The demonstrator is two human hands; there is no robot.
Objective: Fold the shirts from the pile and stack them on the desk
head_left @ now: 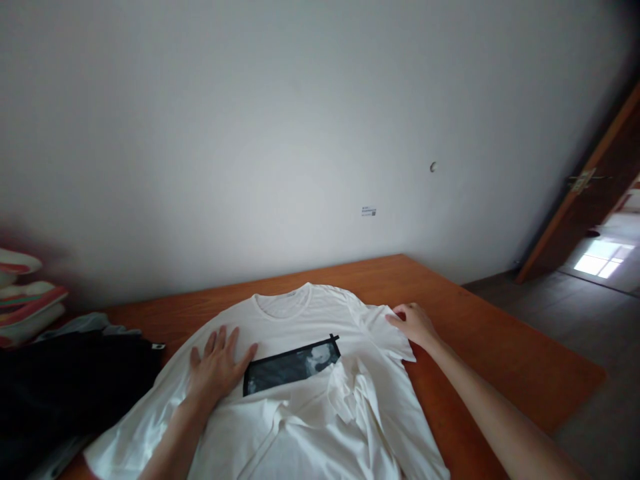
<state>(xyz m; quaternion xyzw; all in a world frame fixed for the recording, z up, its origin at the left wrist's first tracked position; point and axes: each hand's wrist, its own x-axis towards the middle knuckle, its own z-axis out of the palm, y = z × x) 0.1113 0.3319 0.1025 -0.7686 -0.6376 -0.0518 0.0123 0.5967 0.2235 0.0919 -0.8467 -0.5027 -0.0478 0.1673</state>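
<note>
two hands point(217, 367) point(413, 323) work the white shirt point(300, 413) on the brown bench point(450, 313): left flat, fingers spread; right pinching the sleeve. beyond, a grey wall point(250, 147); far right, a door point(580, 193) above grey floor point(520, 320).

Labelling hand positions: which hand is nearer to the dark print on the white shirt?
Left: the left hand rests just left of the print; the right hand is farther, at a sleeve.
</note>
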